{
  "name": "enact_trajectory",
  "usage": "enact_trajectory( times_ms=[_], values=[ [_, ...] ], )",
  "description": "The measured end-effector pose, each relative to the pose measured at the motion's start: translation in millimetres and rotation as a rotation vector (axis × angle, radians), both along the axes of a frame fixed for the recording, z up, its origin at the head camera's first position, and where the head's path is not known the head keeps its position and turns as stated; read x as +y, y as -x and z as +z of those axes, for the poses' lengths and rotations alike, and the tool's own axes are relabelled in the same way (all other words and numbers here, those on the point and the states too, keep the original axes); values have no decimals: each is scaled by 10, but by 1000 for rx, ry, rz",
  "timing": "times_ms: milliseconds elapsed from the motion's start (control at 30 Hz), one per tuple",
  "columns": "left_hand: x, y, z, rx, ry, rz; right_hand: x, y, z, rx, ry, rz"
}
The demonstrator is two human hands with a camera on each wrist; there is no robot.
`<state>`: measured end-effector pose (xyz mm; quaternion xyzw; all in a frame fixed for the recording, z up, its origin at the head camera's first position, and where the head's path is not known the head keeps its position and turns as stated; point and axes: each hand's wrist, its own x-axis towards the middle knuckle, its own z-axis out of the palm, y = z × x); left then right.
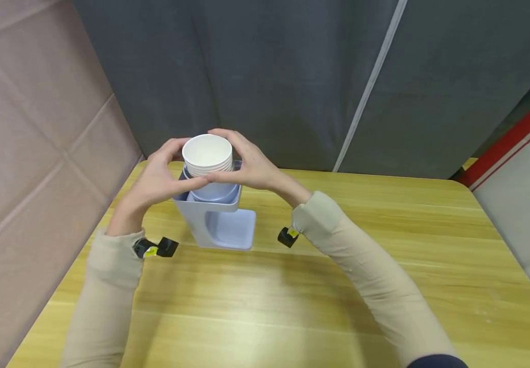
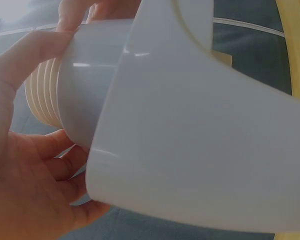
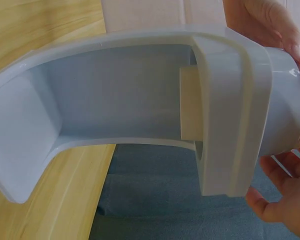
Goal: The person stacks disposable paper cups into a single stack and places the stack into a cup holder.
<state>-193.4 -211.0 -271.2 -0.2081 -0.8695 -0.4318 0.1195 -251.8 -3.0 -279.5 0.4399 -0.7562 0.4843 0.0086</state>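
Observation:
A stack of white paper cups [image 1: 207,152] stands mouth up in the round pale-blue tube [image 1: 219,192] of a cup dispenser [image 1: 194,217]. From the left, my left hand [image 1: 151,176] curls round the stack, its thumb across the front where cups meet tube. My right hand [image 1: 256,164] grips from the other side, and the two thumbs meet at the front. In the left wrist view, ridged cup rims [image 2: 42,95] stick out past the tube [image 2: 92,75]. A pale cup base [image 3: 191,102] shows under the dispenser's upper part in the right wrist view.
The dispenser's flat base tray [image 1: 234,230] is over the wooden table [image 1: 246,306], near its back edge. A grey curtain [image 1: 265,76] hangs behind. On the left is a pinkish padded wall [image 1: 39,128], on the right a white panel with a red edge [image 1: 513,138].

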Motion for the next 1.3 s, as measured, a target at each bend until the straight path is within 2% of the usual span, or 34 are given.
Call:
enact_trajectory(
  times_ms=[267, 700, 1100, 1300],
  values=[
    [-11, 1, -42, -5, -50, -21, 5, 16, -8, 26, -42, 16],
    [-6, 1, -59, -10, -52, -35, 26, 10, -33, 21, -71, 12],
    [97, 31, 31, 155, -69, -10, 155, -11, 6, 39, -49, -20],
    [183, 25, 139, 246, -96, -18, 309, -37, 34, 43, -54, -79]
  ],
)
